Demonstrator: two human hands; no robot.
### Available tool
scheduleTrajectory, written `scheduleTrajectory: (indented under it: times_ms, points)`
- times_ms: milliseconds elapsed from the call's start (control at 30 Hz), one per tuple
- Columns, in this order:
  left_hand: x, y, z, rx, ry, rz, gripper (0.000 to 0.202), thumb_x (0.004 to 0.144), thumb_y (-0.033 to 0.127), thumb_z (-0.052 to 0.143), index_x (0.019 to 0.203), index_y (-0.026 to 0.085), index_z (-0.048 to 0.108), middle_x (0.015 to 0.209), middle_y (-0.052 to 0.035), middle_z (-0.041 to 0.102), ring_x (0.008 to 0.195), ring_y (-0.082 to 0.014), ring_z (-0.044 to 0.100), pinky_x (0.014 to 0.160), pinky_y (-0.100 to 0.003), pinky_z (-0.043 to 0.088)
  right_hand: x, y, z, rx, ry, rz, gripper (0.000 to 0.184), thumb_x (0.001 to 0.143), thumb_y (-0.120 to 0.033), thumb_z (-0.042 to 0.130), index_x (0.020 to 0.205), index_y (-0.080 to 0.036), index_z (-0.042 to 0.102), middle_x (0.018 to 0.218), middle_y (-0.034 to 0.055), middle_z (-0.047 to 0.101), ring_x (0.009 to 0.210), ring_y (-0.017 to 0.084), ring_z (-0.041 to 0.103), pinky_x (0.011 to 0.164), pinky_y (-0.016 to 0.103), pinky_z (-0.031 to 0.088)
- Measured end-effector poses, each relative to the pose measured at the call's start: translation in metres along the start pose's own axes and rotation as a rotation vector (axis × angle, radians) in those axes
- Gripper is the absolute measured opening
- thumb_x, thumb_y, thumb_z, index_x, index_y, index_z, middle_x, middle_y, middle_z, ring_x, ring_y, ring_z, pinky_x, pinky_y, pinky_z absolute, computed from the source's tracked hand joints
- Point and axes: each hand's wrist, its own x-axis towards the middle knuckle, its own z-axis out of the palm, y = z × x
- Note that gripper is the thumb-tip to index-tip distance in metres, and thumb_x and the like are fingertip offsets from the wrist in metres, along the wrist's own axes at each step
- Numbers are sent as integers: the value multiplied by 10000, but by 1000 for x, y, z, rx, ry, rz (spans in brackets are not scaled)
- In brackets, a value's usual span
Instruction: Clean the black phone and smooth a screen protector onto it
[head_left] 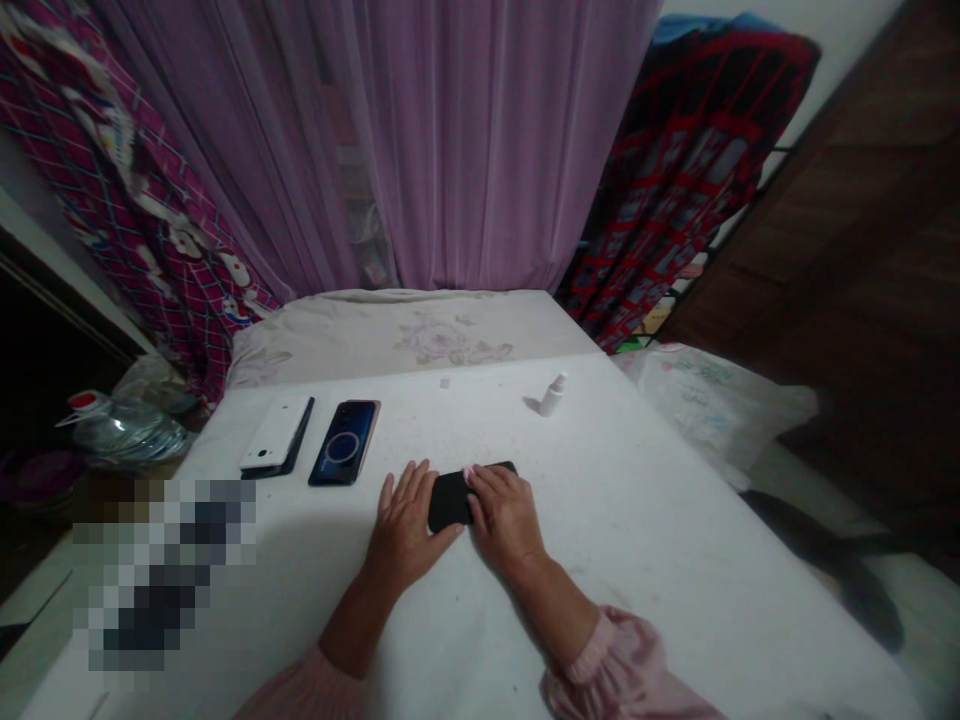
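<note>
A black phone (450,497) lies flat on the white table (637,520). My left hand (405,525) rests flat at its left end, fingers stretched out and touching its edge. My right hand (504,515) lies flat over the phone's right part, fingers extended and pressing down on it. Both pink sleeves show at the bottom edge.
A dark blue phone (345,442) and a white phone stacked on a dark one (276,432) lie at the left. A small white bottle (553,394) stands at the back right. A floral cushion (405,335), purple curtain and hanging cloths are behind. A plastic bag (712,400) sits right.
</note>
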Motion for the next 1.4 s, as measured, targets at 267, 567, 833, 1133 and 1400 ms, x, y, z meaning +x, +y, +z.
scheduleTrajectory:
  times_ms: [267, 567, 833, 1133, 1400]
  points:
    - [-1, 0, 0, 0, 8, 3, 628, 820, 454, 618, 1361, 164, 488, 1476, -175, 478, 1403, -334, 388, 1164, -562, 242, -2, 24, -7, -24, 40, 104, 339, 908, -171, 499, 1157, -249, 715, 1173, 70, 718, 1000, 254, 604, 864, 407, 458]
    - [-2, -3, 1, -2, 38, 31, 627, 834, 476, 607, 1356, 148, 494, 1468, -178, 487, 1396, -338, 398, 1165, -565, 246, 4, 60, -40, 535, 166, 588, 420, 861, -520, 485, 953, -177, 710, 849, 66, 730, 779, 225, 652, 712, 319, 498]
    - [-3, -5, 1, 21, 49, 49, 640, 840, 482, 603, 1367, 138, 487, 1455, -174, 503, 1384, -333, 419, 1158, -558, 269, 14, 77, -58, 934, 110, 684, 395, 709, -559, 677, 805, -176, 680, 684, 39, 665, 608, 178, 580, 582, 297, 466]
    - [-5, -10, 3, 19, 27, 50, 679, 783, 516, 667, 1320, 134, 506, 1429, -178, 532, 1355, -349, 456, 1146, -567, 309, 6, 96, -67, 553, 172, 540, 314, 738, -480, 646, 837, -200, 749, 853, 82, 741, 784, 246, 677, 757, 403, 538]
    - [-5, -13, 1, 24, 48, 47, 697, 794, 585, 640, 1320, 149, 506, 1406, -178, 554, 1326, -349, 489, 1137, -560, 324, 2, 107, -59, 461, -99, 518, 344, 792, -384, 592, 1029, -197, 756, 877, 72, 756, 803, 254, 699, 746, 390, 524]
